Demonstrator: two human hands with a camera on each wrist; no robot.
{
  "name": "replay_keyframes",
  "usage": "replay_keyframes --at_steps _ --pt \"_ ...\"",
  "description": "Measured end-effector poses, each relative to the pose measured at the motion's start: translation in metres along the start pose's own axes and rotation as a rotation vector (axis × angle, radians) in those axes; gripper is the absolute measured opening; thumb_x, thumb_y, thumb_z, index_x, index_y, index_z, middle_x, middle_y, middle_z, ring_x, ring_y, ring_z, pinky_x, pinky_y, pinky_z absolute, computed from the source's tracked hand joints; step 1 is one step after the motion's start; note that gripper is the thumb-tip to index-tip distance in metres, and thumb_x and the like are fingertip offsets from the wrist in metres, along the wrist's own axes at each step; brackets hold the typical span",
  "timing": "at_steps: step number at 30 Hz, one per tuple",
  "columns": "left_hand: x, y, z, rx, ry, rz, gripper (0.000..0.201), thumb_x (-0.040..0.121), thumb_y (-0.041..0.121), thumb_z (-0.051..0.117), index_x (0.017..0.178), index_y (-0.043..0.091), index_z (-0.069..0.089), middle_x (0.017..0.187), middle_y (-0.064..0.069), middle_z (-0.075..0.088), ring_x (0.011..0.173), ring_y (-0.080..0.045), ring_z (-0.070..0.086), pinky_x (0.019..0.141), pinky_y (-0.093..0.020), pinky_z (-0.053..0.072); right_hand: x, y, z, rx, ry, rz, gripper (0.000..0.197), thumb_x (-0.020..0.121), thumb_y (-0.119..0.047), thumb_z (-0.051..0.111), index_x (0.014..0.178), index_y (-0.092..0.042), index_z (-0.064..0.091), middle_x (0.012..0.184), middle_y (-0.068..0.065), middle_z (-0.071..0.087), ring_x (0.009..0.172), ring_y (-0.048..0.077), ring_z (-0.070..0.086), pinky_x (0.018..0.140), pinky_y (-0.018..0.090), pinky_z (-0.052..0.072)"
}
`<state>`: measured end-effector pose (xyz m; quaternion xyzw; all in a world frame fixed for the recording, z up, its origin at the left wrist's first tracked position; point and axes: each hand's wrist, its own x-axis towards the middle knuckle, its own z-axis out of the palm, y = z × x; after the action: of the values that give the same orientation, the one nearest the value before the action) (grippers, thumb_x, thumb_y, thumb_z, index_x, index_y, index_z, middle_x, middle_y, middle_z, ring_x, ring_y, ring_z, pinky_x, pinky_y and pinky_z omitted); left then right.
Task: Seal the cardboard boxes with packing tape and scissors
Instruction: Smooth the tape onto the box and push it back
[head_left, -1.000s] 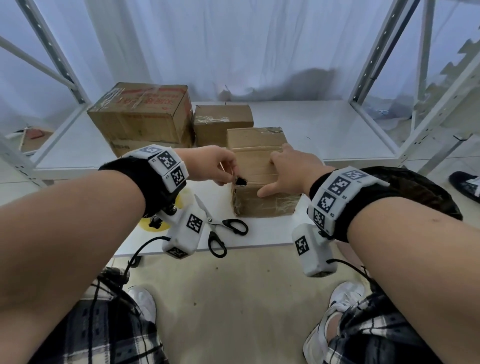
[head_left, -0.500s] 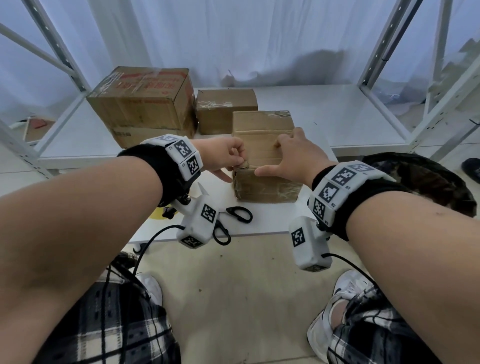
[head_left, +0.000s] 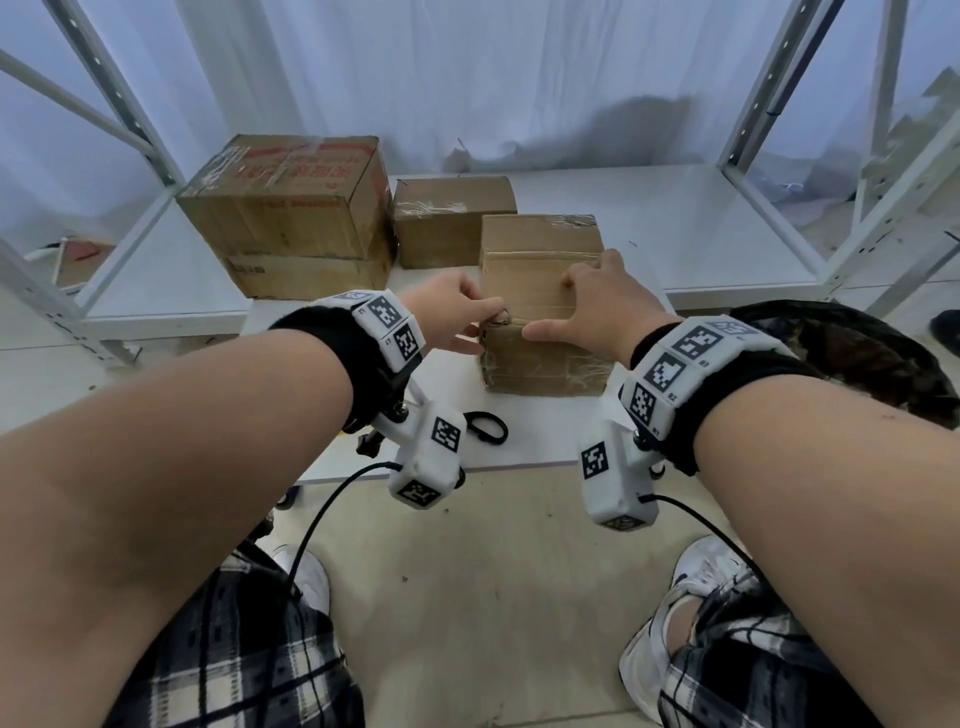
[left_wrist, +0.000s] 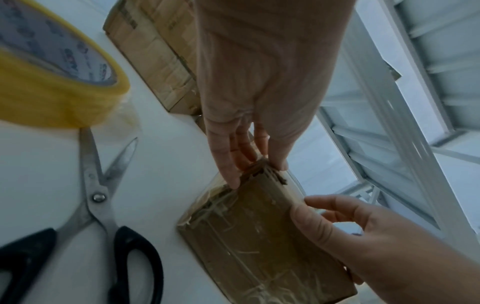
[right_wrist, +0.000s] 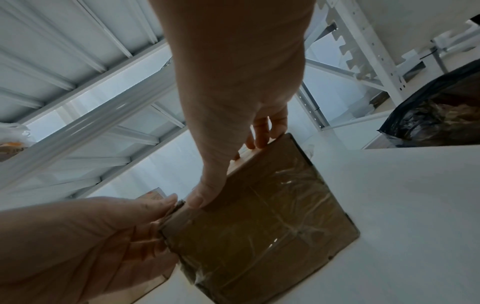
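Observation:
A small cardboard box (head_left: 540, 260) wrapped in old clear tape stands on the white table (head_left: 545, 436). My left hand (head_left: 493, 318) pinches its frayed front-left top corner (left_wrist: 262, 171). My right hand (head_left: 556, 312) lies over the top, fingers bent on the lid and thumb (right_wrist: 201, 197) along the front top edge. Left of the box lie steel scissors (left_wrist: 103, 205) with black handles, blades apart, and a yellow roll of packing tape (left_wrist: 52, 88). In the head view only a scissor handle (head_left: 485, 427) shows; the tape is hidden behind my left wrist.
Two large stacked boxes (head_left: 291, 208) and a medium box (head_left: 452, 218) stand behind on the white shelf (head_left: 675, 228). Metal shelf posts (head_left: 748, 104) rise at both sides. A black bag (head_left: 857, 358) sits at the right. The table's front edge (head_left: 519, 464) is close to my knees.
My left hand has moved up to the box's front-left corner and now pinches it. My right hand has stayed on top of the box. The head view has come closer.

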<state>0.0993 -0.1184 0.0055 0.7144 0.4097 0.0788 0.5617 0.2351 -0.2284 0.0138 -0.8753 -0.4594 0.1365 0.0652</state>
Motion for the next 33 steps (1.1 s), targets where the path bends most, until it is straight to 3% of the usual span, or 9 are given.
replay_keyframes --at_steps 6,11,13,15,18,23,26,30,33 --pt "0.006 -0.001 0.001 -0.037 0.015 -0.044 0.022 0.093 0.019 0.062 0.082 0.012 0.045 0.083 -0.006 0.059 0.077 -0.015 0.059 0.078 -0.036 0.058 -0.002 -0.002 0.003 -0.035 0.029 -0.013 0.085 0.075 -0.069 0.062 0.137 -0.014 0.043 0.143 0.009 0.027 0.117 0.028 0.052 0.095 0.043 0.047" --pt "0.001 0.003 -0.008 0.053 0.042 0.0 0.021 0.097 0.028 0.055 0.096 0.008 0.052 0.089 -0.006 0.058 0.077 -0.015 0.06 0.081 -0.036 0.058 -0.006 -0.008 0.001 -0.042 0.061 -0.091 0.071 0.081 -0.061 0.062 0.132 -0.013 0.048 0.139 0.01 0.035 0.119 0.028 0.049 0.096 0.042 0.046" --pt "-0.004 -0.002 -0.02 0.131 0.107 0.033 0.026 0.099 0.031 0.05 0.107 0.007 0.052 0.092 -0.006 0.058 0.08 -0.016 0.06 0.08 -0.034 0.057 -0.01 -0.016 0.0 0.013 0.136 -0.186 0.052 0.086 -0.051 0.063 0.121 -0.013 0.056 0.13 0.007 0.043 0.114 0.025 0.051 0.093 0.038 0.045" --pt "-0.011 -0.011 -0.035 0.245 0.173 0.057 0.025 0.099 0.029 0.049 0.108 0.006 0.051 0.091 -0.006 0.058 0.081 -0.018 0.059 0.08 -0.035 0.056 -0.015 -0.026 -0.001 0.058 0.215 -0.273 0.026 0.091 -0.041 0.061 0.098 -0.015 0.059 0.111 0.002 0.048 0.101 0.02 0.054 0.087 0.034 0.044" --pt "-0.027 -0.032 -0.061 0.541 0.233 0.05 0.025 0.098 0.028 0.049 0.108 0.005 0.053 0.095 -0.008 0.059 0.086 -0.024 0.057 0.081 -0.038 0.051 -0.021 -0.044 0.001 0.032 0.183 -0.342 0.021 0.095 -0.034 0.055 0.082 -0.018 0.051 0.099 -0.001 0.049 0.088 0.018 0.052 0.079 0.034 0.044" --pt "-0.05 -0.071 -0.086 0.956 0.198 -0.008 0.029 0.095 0.032 0.054 0.109 0.007 0.056 0.109 -0.012 0.06 0.092 -0.025 0.052 0.079 -0.032 0.041 -0.024 -0.072 0.013 -0.055 0.086 -0.398 0.032 0.098 -0.037 0.048 0.103 -0.006 0.058 0.112 0.009 0.054 0.095 0.025 0.057 0.084 0.039 0.05" --pt "-0.052 -0.087 -0.083 1.067 0.081 -0.05 0.04 0.093 0.037 0.058 0.115 0.004 0.056 0.11 -0.013 0.058 0.095 -0.027 0.053 0.079 -0.032 0.04 -0.021 -0.085 0.021 -0.084 0.047 -0.394 0.035 0.099 -0.035 0.049 0.102 -0.002 0.061 0.109 0.011 0.061 0.094 0.027 0.06 0.082 0.038 0.051" --pt "-0.04 -0.096 -0.07 1.233 0.009 -0.123 0.059 0.091 0.048 0.057 0.124 -0.001 0.051 0.127 -0.017 0.052 0.113 -0.031 0.053 0.096 -0.038 0.044 -0.014 -0.092 0.026 -0.023 0.045 -0.385 0.033 0.099 -0.031 0.048 0.1 -0.002 0.063 0.099 0.013 0.065 0.09 0.027 0.062 0.081 0.037 0.052" --pt "-0.035 -0.095 -0.072 1.266 0.001 -0.193 0.051 0.095 0.037 0.053 0.13 -0.001 0.049 0.134 -0.016 0.051 0.119 -0.031 0.052 0.101 -0.037 0.043 -0.01 -0.095 0.027 0.073 0.043 -0.356 0.027 0.102 -0.014 0.04 0.113 -0.006 0.063 0.11 0.011 0.064 0.099 0.027 0.061 0.086 0.036 0.05"
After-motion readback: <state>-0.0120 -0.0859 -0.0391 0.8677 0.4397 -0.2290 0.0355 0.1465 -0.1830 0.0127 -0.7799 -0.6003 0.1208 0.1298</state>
